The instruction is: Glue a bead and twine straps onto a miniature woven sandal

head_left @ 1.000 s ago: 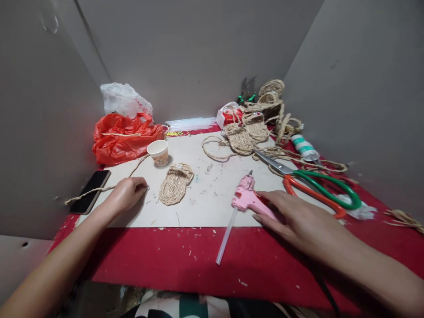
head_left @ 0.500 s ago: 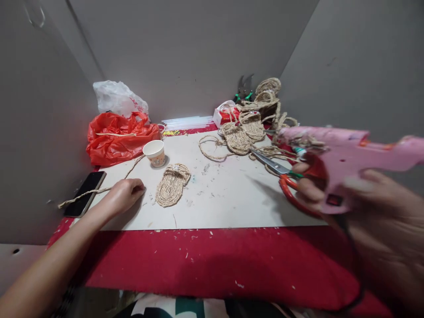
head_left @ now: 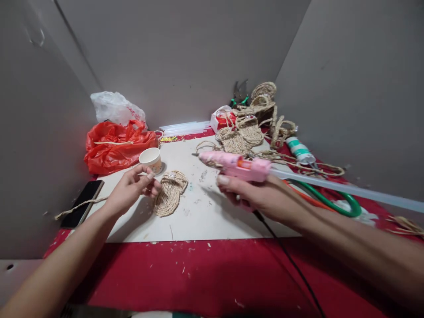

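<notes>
My right hand (head_left: pixel 261 196) grips a pink glue gun (head_left: pixel 236 164), held above the beige board (head_left: pixel 212 207) with its nozzle pointing left. A clear glue stick (head_left: pixel 357 191) juts from its back toward the right. A small woven straw sandal (head_left: pixel 169 193) lies on the board. My left hand (head_left: pixel 132 187) hovers just left of the sandal, fingers curled in a pinch on something too small to make out. A straw rope (head_left: pixel 79 205) trails off to the left of that hand.
A paper cup (head_left: pixel 150 159) stands behind the sandal. Red (head_left: pixel 114 145) and white plastic bags sit at the back left, a phone (head_left: pixel 81 203) at the left edge. More straw sandals (head_left: pixel 243 132), rope, large scissors (head_left: pixel 331 201) and a tube (head_left: pixel 300 150) crowd the back right. Grey walls enclose the table.
My right hand picked the glue gun up off the board, swung it up on the right, then brought it to the middle. My left hand lifted from the board toward the sandal.
</notes>
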Demonstrator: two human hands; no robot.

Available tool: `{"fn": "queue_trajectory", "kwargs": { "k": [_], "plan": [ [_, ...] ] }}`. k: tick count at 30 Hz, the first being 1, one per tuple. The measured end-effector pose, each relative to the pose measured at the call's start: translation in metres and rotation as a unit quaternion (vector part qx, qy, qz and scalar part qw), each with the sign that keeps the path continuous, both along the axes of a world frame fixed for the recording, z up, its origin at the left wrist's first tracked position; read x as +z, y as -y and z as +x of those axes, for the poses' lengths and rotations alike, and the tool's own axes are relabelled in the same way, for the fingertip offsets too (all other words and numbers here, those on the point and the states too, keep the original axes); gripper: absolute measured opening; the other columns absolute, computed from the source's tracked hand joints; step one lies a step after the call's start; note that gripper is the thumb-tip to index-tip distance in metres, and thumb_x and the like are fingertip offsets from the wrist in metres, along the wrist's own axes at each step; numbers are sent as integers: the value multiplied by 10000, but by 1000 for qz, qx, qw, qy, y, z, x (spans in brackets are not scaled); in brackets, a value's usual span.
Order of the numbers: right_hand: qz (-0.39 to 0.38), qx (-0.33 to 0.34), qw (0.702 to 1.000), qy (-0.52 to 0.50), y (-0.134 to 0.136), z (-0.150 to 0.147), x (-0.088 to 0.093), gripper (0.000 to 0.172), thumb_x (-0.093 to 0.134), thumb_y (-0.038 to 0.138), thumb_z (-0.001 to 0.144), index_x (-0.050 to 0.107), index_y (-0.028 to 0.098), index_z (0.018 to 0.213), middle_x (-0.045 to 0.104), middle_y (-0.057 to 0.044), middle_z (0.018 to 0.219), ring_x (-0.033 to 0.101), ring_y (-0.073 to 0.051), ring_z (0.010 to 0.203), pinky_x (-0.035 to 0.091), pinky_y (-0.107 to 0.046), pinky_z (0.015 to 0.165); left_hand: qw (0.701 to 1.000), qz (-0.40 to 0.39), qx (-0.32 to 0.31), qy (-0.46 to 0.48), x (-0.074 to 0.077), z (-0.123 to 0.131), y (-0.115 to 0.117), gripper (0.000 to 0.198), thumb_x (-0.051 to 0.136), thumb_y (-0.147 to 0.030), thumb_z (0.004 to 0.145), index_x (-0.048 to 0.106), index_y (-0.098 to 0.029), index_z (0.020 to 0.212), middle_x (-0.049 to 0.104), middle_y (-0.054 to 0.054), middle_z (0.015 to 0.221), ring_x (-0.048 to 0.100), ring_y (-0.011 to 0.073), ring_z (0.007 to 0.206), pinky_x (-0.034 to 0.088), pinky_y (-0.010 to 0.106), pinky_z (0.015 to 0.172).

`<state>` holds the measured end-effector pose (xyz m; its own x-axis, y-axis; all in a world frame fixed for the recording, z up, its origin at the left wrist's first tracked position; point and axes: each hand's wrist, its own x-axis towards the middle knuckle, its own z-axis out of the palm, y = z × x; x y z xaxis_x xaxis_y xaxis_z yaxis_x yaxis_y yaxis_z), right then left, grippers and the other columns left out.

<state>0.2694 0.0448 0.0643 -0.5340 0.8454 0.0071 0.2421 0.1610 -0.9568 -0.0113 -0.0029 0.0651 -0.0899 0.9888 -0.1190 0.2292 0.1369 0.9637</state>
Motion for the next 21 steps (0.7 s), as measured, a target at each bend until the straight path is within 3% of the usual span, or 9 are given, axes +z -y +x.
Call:
{"fn": "queue_trajectory", "kwargs": {
  "k": [4, 6, 9, 12, 21],
  "plan": [
    [-75, 47, 996, 18, -13, -19, -18, 461, 549, 480, 860, 608, 199, 1220, 459, 57, 538, 372, -71, 422, 275, -175, 367, 996, -62, 38, 46, -12, 10, -8, 273, 649, -368, 807, 458, -189, 884, 712, 75, 796, 612, 125, 519, 492, 235, 495],
    [-123, 53, 991, 8, -18, -23, -30, 470, 546, 486, 868, 588, 205, 1243, 485, 52, 556, 401, -68, 428, 283, -161, 360, 993, -77, 58, 71, -18, 13, -11, 246, 650, -318, 804, 461, -183, 885, 720, 93, 837, 611, 118, 505, 488, 221, 476],
    [-197, 45, 979, 33, -24, -24, -42, 419, 541, 526, 861, 680, 143, 955, 531, 15, 568, 435, -62, 430, 305, -156, 354, 988, -79, 91, 101, -22, 18, -17, 202, 636, -247, 801, 456, -178, 863, 725, 111, 859, 599, 112, 476, 475, 208, 445],
    [-229, 55, 971, 43, -26, -24, -47, 435, 551, 551, 844, 630, 147, 704, 541, 7, 555, 426, -52, 423, 312, -155, 356, 981, -92, 111, 132, -26, 23, -25, 141, 604, -201, 819, 470, -169, 854, 724, 118, 849, 575, 99, 449, 457, 192, 420],
    [-242, 53, 967, 52, -25, -32, -41, 464, 568, 585, 814, 556, 162, 622, 526, 17, 541, 435, -68, 460, 315, -182, 402, 966, -117, 115, 199, -34, 27, -28, 108, 613, -180, 827, 509, -163, 853, 706, 84, 854, 530, 67, 430, 442, 163, 395]
  ]
}}
